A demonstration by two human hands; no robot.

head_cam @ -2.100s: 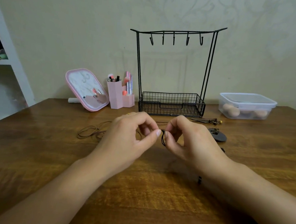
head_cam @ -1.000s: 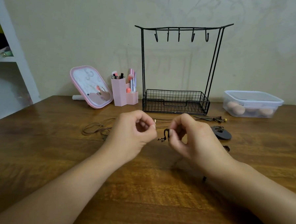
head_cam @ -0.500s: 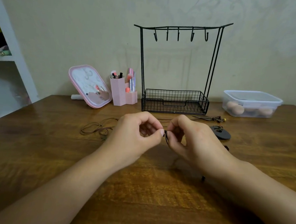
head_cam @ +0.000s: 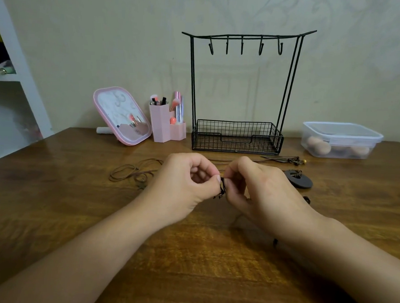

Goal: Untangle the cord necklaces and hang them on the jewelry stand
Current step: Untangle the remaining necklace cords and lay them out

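In the middle of the frame both hands meet over the wooden table [head_cam: 52, 213]. The left hand [head_cam: 183, 185] and the right hand [head_cam: 261, 191] have their thumbs and forefingers pinched together, tip to tip, on a small black knot of cord [head_cam: 222, 190]; the other fingers curl inward. A short frayed end of the cord hangs just below the pinch. The rest of that black cord seems to run under the right hand, though most of it is hidden.

To the left of the hands a brown cord necklace [head_cam: 133, 172] lies in loose loops on the table. To the right lie a dark round pendant [head_cam: 298, 178] and, just above it, another necklace with small beads [head_cam: 291, 159], its cord stretching toward the middle.

Behind the hands, at the far edge of the table, stands the black wire jewelry stand [head_cam: 238, 137] with a basket base and five hooks on its top bar, all bare. Left of it are a pink brush holder [head_cam: 165, 126] and a tilted pink mirror [head_cam: 122, 117]. In the right of the frame sits a clear lidded box [head_cam: 341, 140] with round pale sponges inside. A white shelf [head_cam: 17, 77] shows at the upper left edge.
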